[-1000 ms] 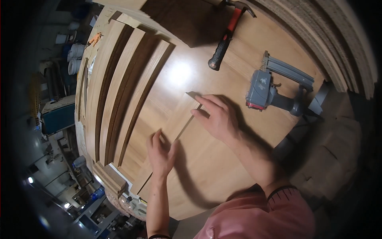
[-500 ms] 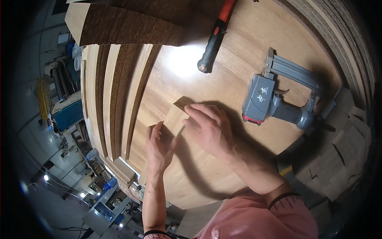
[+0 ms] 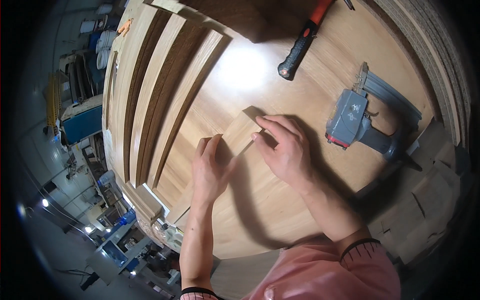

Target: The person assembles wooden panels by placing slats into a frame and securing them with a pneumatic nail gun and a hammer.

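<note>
One wooden strip (image 3: pixel 238 131) lies slantwise on a broad wood panel (image 3: pixel 280 215).
From the head view, the right hand's (image 3: pixel 287 157) thumb and forefinger stand parted at its far end; the left hand's (image 3: pixel 209 172) fingers curl about its middle. Whether either pinches cannot be told.

Glare (image 3: pixel 245 67) on wooden panel (image 3: pixel 315 95); shadows right of hands (image 3: pixel 286 154); edges bowed, corners dark.

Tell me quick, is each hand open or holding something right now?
Left hand: over the strip; whether it grips can't be told.
Right hand: open, fingertips at the strip's far end.
</note>
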A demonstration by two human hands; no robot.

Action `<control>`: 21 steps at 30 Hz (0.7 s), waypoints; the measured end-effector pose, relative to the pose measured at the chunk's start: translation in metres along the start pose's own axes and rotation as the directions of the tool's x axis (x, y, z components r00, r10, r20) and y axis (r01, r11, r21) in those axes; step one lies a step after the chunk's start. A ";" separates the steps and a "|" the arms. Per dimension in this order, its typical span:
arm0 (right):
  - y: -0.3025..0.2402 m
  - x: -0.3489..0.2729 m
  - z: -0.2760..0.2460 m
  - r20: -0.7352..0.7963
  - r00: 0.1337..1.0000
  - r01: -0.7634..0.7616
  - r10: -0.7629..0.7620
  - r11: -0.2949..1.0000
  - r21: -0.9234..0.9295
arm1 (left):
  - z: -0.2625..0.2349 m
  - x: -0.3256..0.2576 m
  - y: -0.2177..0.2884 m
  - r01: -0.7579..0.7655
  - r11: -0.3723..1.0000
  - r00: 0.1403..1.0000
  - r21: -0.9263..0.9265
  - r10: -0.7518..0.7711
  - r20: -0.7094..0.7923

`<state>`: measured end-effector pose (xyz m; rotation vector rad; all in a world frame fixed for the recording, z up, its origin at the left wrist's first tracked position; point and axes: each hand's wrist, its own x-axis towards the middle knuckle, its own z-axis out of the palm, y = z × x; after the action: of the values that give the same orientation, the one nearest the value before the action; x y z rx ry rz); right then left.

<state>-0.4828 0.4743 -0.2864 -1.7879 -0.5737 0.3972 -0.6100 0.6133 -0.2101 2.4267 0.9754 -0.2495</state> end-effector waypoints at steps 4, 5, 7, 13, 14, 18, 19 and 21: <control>-0.003 -0.001 -0.002 0.070 0.996 -0.054 0.055 0.998 -0.012 | -0.003 0.000 -0.002 -0.011 0.998 1.000 -0.061 0.011 -0.007; -0.004 -0.001 -0.002 0.073 0.995 -0.060 0.061 0.998 -0.017 | -0.003 0.000 -0.003 -0.015 0.998 1.000 -0.059 0.014 -0.013; -0.005 -0.001 -0.003 0.078 0.995 -0.065 0.068 0.997 -0.038 | 0.000 0.000 -0.006 -0.025 0.997 0.999 -0.066 0.023 -0.032; -0.036 -0.021 -0.058 -0.020 0.998 0.055 -0.057 0.992 -0.113 | -0.002 -0.007 -0.011 0.007 1.000 0.998 -0.008 -0.008 -0.055; -0.043 -0.028 -0.085 -0.053 0.998 0.009 -0.022 0.973 -0.232 | -0.002 -0.009 -0.013 -0.004 1.000 0.998 0.005 0.005 -0.061; -0.013 -0.037 -0.167 0.058 0.994 0.110 -0.096 0.734 -0.670 | 0.001 -0.012 -0.018 -0.033 0.999 0.996 -0.008 0.032 -0.082; -0.009 -0.035 -0.178 0.127 0.991 0.120 -0.033 0.619 -0.776 | 0.000 -0.014 -0.018 -0.019 1.000 0.996 -0.011 0.018 -0.087; -0.004 -0.025 -0.180 0.200 0.961 0.033 0.193 0.635 -0.772 | 0.001 -0.016 -0.017 -0.011 1.000 0.996 -0.018 0.009 -0.093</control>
<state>-0.4070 0.3182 -0.2316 -2.6290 -0.9572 0.5021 -0.6335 0.6135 -0.2119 2.4443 1.0004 -0.1238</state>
